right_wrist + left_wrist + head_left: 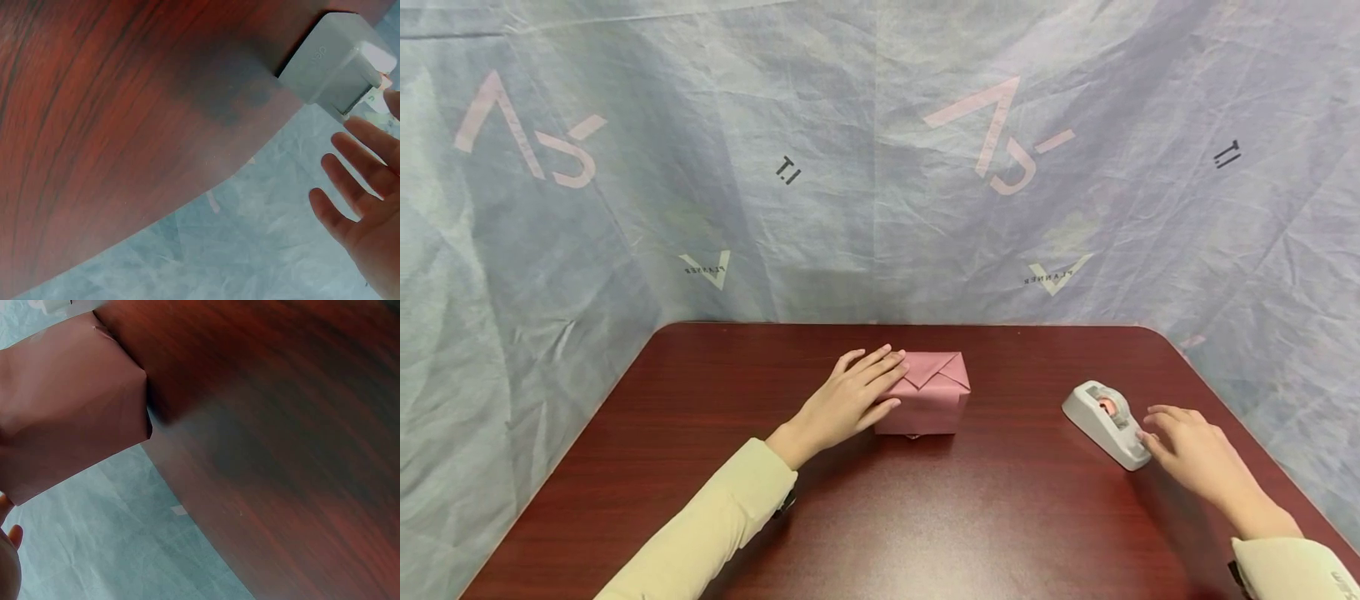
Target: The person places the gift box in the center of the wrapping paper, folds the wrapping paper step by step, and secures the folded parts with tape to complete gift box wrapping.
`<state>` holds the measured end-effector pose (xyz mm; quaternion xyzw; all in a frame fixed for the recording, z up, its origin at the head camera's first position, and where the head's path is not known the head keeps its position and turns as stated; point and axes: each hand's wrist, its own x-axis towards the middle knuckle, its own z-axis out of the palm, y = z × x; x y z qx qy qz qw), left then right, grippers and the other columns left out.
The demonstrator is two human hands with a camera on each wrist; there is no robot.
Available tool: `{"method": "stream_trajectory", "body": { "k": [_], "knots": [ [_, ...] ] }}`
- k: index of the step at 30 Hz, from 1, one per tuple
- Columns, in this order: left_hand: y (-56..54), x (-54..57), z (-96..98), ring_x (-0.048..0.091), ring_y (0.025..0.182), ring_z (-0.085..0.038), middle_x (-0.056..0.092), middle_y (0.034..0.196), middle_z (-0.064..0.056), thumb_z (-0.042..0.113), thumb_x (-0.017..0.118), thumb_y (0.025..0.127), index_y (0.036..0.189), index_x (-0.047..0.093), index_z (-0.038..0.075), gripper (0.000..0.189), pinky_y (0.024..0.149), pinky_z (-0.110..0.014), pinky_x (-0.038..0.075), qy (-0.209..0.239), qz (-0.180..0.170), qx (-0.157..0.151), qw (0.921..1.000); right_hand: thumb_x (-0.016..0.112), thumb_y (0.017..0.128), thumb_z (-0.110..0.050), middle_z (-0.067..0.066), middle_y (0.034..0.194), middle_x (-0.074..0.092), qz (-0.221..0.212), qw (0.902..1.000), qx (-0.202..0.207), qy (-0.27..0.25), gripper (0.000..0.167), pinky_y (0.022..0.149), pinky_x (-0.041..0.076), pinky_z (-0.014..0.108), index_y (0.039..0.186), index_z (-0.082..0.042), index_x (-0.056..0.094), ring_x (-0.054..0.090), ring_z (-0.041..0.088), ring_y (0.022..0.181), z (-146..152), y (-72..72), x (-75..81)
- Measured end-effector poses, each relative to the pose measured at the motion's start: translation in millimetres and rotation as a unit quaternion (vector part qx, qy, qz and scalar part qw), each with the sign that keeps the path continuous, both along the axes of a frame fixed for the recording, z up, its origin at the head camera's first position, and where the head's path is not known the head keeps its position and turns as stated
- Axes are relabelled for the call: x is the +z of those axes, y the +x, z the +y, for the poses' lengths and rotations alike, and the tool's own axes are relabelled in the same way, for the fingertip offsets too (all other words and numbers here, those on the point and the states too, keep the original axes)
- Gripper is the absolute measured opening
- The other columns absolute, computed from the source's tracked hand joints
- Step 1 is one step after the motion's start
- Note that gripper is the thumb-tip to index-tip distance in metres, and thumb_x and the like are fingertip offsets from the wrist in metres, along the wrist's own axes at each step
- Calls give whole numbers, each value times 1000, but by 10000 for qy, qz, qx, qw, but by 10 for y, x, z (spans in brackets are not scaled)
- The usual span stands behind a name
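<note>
A box wrapped in pink paper (pixel 928 408) stands on the table, folded flaps showing on its top. My left hand (pixel 846 400) rests on its left part with fingers stretched out; in the left wrist view the pink box (pixel 75 406) fills the upper left, with only a bit of the hand at the edge. To the right sits a pale grey tape dispenser (pixel 1105 425) holding a small roll of tape. Beside its near end is my right hand (pixel 1202 458), fingers loosely spread, fingertips right at the dispenser (pixel 331 59) and curled around nothing.
The dark red wooden table (pixel 700 400) has rounded far corners. Behind it and along both sides hangs a grey-blue cloth (pixel 820 225) with printed letters and marks.
</note>
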<state>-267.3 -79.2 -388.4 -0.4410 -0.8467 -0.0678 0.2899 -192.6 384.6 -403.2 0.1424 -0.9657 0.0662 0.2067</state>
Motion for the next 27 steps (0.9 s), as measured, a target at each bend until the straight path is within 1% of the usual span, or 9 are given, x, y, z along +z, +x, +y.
{"method": "stream_trajectory", "body": {
  "k": [3, 6, 13, 16, 20, 22, 25, 27],
  "knots": [
    [3, 3, 3, 37, 133, -20, 46, 139, -3, 35, 52, 92, 134, 48, 14, 47, 105, -45, 29, -25, 18, 7, 10000, 68, 75, -8, 25, 101, 60, -200, 9998, -38, -62, 10, 65, 40, 58, 82, -1, 66, 53, 46, 88, 4, -11, -46],
    [4, 7, 4, 37, 133, -19, 46, 139, -3, 34, 52, 92, 134, 48, 14, 47, 104, -45, 29, -21, 56, 10, 10000, 68, 74, -4, 25, 101, 60, -270, 9995, 12, -132, 5, 66, 40, 58, 78, -2, 65, 53, 46, 88, 1, -20, -73],
    [4, 0, -4, 35, 133, -19, 45, 140, -3, 35, 51, 92, 134, 47, 14, 47, 106, -45, 26, -50, 31, 56, 10000, 71, 69, 1, 23, 97, 61, -46, 9992, 46, -396, 9, 67, 39, 55, 76, 1, 65, 53, 44, 84, -21, -19, -68],
    [-4, -6, -4, 36, 133, -19, 45, 140, -2, 36, 50, 92, 135, 47, 15, 48, 106, -45, 26, -88, 52, 88, 9999, 71, 68, 2, 23, 94, 61, -11, 9986, -124, -518, 9, 64, 39, 54, 74, 1, 65, 53, 44, 81, -50, -13, -70],
    [-9, -12, -3, 36, 133, -20, 45, 140, -2, 36, 50, 92, 135, 47, 15, 48, 105, -46, 28, -101, 87, 82, 9999, 70, 70, -1, 21, 94, 60, -81, 9963, -572, -636, 6, 56, 37, 55, 72, -1, 65, 52, 45, 79, -98, 3, -74],
    [-8, -14, -2, 36, 133, -20, 45, 140, -3, 36, 50, 92, 135, 47, 15, 47, 105, -46, 29, -90, 84, 69, 9999, 69, 71, -3, 21, 95, 59, -150, 9945, -751, -709, 5, 54, 35, 54, 72, -2, 65, 50, 45, 80, -117, 11, -75],
    [-7, -13, -1, 35, 134, -19, 45, 140, -2, 36, 50, 92, 135, 47, 15, 47, 106, -45, 27, -89, 55, 89, 9999, 67, 73, -3, 22, 97, 56, -301, 9917, -887, -878, 4, 56, 35, 53, 72, -1, 64, 48, 45, 82, -137, 26, -72],
    [-7, -10, 0, 36, 133, -19, 45, 140, -2, 36, 50, 93, 135, 47, 15, 47, 106, -45, 26, -85, 51, 89, 9999, 66, 74, -2, 24, 98, 55, -381, 9905, -863, -1000, 4, 60, 35, 53, 73, 1, 64, 46, 45, 83, -134, 29, -65]
  ]
}}
